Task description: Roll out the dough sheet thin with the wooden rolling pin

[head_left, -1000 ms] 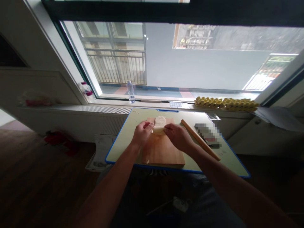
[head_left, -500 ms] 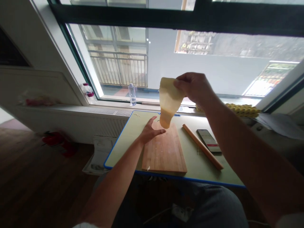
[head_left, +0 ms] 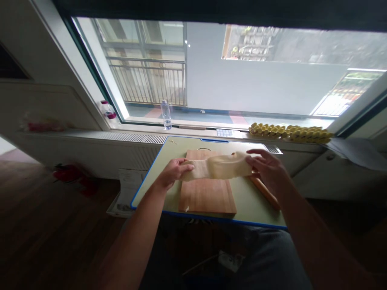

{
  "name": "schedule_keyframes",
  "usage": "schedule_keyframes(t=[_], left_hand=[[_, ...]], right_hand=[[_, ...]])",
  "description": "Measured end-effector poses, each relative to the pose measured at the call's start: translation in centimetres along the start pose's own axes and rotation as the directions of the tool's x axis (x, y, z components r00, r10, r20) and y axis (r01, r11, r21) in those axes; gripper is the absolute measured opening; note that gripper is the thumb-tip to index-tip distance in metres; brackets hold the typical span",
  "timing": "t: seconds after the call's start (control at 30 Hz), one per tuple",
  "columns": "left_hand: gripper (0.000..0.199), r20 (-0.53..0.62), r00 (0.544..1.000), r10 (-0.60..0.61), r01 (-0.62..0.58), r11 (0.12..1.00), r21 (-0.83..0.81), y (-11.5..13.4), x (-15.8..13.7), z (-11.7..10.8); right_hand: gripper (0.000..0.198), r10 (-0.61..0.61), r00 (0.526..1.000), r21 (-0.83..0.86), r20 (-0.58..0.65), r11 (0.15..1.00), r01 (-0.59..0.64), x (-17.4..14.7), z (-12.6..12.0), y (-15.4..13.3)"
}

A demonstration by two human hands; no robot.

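A thin, pale sheet of dough (head_left: 222,166) is stretched sideways in the air between my two hands. My left hand (head_left: 175,172) pinches its narrower left end between thumb and fingers. At the wider right end, my right hand (head_left: 264,164) grips the edge. Below the sheet lies a wooden cutting board (head_left: 207,197), partly covered by it, with a small dough scrap (head_left: 187,208) on its near left corner. To the right, a wooden rolling pin (head_left: 266,193) rests on the table, its far end hidden behind the dough and my right hand.
The pale green folding table (head_left: 157,173) has a blue rim. On the windowsill stand a clear bottle (head_left: 166,115), a bottle with a pink label (head_left: 109,112) and yellow egg trays (head_left: 290,133). A red fire extinguisher (head_left: 72,177) is on the floor at left.
My right hand has come down, bringing the hanging dough level. My left hand, open before, has taken hold of the dough's lower end. The phone is now hidden from view.
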State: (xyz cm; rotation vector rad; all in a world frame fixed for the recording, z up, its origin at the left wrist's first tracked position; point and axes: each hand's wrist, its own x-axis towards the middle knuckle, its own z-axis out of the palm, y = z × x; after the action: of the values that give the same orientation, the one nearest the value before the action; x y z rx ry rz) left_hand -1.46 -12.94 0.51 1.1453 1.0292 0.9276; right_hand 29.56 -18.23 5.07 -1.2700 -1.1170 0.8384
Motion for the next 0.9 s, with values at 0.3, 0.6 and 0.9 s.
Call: schedule_keyframes(t=[0.3,0.6,0.9], left_hand=[[0.032,-0.006,0.976,0.219,-0.182,0.824,0.536,11.3,7.2,-1.2],[0.022,-0.078,0.932,0.354,-0.269,0.82,0.506,1.7,14.2,3.4],[0.022,-0.192,0.891,0.411,-0.287,0.838,0.463,-0.9,16.7,3.7]], right_hand=[[0.042,0.203,0.977,0.392,-0.057,0.905,-0.165,-7.7,5.7,4.9],[0.06,0.388,0.857,0.225,0.34,0.851,-0.474,-19.7,5.6,7.1],[0.034,-0.237,0.941,-0.502,0.242,0.799,0.331,-10.1,4.7,6.7]])
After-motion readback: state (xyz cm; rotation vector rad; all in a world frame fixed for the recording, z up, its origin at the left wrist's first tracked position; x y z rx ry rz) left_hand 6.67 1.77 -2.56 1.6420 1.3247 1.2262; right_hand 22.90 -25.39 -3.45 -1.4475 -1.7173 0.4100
